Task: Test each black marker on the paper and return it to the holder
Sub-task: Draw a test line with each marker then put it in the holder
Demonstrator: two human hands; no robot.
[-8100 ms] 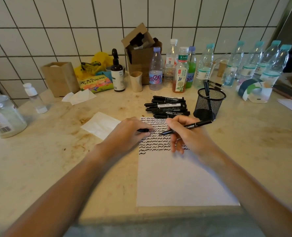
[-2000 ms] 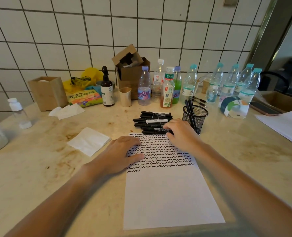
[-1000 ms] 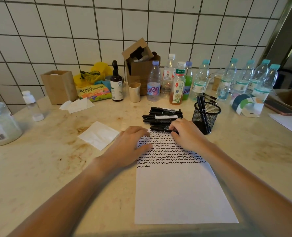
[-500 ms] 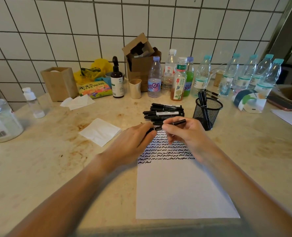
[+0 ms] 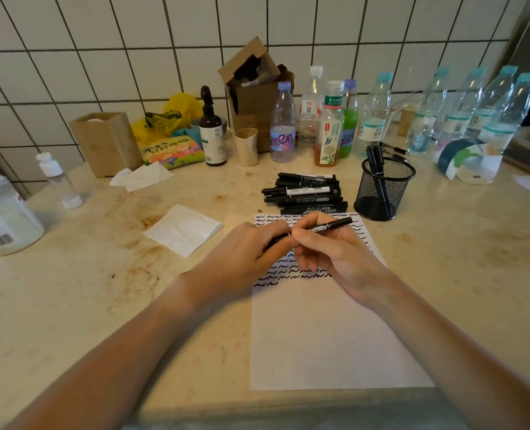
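A stained beige counter (image 5: 443,259) is backed by white tile. The black marker (image 5: 330,225), axis toward 2 o'clock, is pinched by the right hand (image 5: 335,252); its cap end is gripped by the left hand (image 5: 248,256).

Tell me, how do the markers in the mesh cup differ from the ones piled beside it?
The markers in the black mesh holder stand nearly upright, while the piled markers lie flat on the counter. The cup holds only a few; the pile holds many more. The pile sits just beyond the paper, left of the holder. Both groups are slim black markers with caps on.
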